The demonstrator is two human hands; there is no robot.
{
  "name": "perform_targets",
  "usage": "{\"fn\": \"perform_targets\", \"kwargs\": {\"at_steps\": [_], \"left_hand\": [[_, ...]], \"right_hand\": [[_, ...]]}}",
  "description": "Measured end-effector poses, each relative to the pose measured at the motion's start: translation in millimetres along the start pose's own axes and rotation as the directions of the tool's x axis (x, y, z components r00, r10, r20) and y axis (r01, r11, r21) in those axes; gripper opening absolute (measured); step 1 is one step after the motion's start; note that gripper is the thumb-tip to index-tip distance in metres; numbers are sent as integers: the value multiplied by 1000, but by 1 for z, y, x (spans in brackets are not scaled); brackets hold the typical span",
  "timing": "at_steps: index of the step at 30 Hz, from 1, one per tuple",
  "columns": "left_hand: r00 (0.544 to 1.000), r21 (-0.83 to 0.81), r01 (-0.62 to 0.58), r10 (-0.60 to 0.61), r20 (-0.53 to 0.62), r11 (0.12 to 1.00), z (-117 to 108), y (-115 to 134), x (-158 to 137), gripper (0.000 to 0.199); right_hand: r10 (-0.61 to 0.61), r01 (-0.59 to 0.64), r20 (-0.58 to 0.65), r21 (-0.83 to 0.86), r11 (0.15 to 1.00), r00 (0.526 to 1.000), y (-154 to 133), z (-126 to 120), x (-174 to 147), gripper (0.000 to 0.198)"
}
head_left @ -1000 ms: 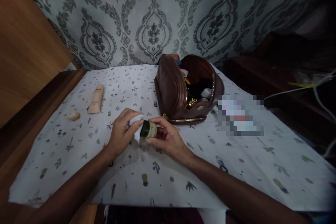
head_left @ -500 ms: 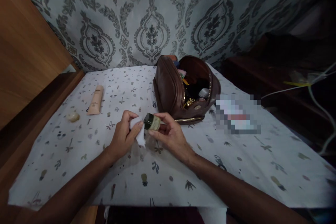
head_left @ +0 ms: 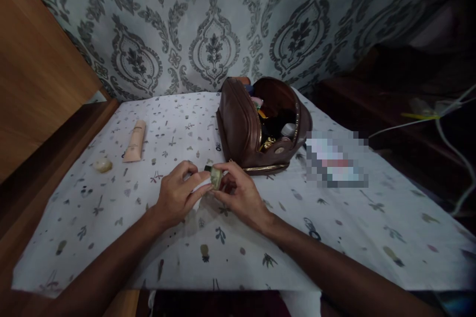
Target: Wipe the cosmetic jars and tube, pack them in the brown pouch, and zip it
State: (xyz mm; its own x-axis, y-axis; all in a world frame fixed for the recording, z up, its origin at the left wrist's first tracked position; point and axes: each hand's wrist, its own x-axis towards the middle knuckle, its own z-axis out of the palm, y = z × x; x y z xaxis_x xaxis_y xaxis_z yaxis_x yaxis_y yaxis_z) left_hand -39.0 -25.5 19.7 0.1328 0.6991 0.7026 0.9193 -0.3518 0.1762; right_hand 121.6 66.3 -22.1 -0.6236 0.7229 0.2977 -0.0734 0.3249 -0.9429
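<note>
Between my hands, above the patterned cloth, is a small green jar (head_left: 216, 178) with a dark lid. My right hand (head_left: 241, 192) grips the jar from the right with thumb and fingertips. My left hand (head_left: 179, 190) is closed on a white wipe (head_left: 199, 187) and presses it against the jar's left side; the fingers partly cover both. Just behind my hands stands an open brown cosmetic bag (head_left: 238, 126), its zip undone, with several small items inside.
A peach squeeze tube (head_left: 135, 142) and a small pale roundish object (head_left: 102, 164) lie at the left on the white printed cloth (head_left: 178, 133). A blurred-out flat object (head_left: 336, 159) lies right of the bag. A wooden panel (head_left: 44, 59) borders the left side; cables (head_left: 442, 129) hang at the right.
My left hand has moved right, bringing the wipe onto the jar. The jar has turned in my right hand, and its lid is now mostly covered by my left fingers.
</note>
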Motion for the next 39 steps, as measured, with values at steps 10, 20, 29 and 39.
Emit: {"fn": "perform_targets", "kwargs": {"at_steps": [10, 20, 29, 39], "left_hand": [[928, -298, 366, -320, 192, 881, -10, -5, 10, 20], [633, -512, 766, -598, 491, 390, -1, -10, 10, 46], [513, -520, 839, -548, 660, 159, 7, 9, 5, 51], [607, -531, 780, -609, 511, 331, 6, 3, 6, 41]], "right_hand": [[-126, 128, 190, 3, 992, 974, -5, -2, -2, 35], [186, -240, 169, 394, 887, 968, -14, 1, 2, 51], [39, -38, -126, 14, 999, 991, -16, -3, 0, 41], [2, -2, 2, 122, 993, 1000, -18, -9, 0, 43]]}}
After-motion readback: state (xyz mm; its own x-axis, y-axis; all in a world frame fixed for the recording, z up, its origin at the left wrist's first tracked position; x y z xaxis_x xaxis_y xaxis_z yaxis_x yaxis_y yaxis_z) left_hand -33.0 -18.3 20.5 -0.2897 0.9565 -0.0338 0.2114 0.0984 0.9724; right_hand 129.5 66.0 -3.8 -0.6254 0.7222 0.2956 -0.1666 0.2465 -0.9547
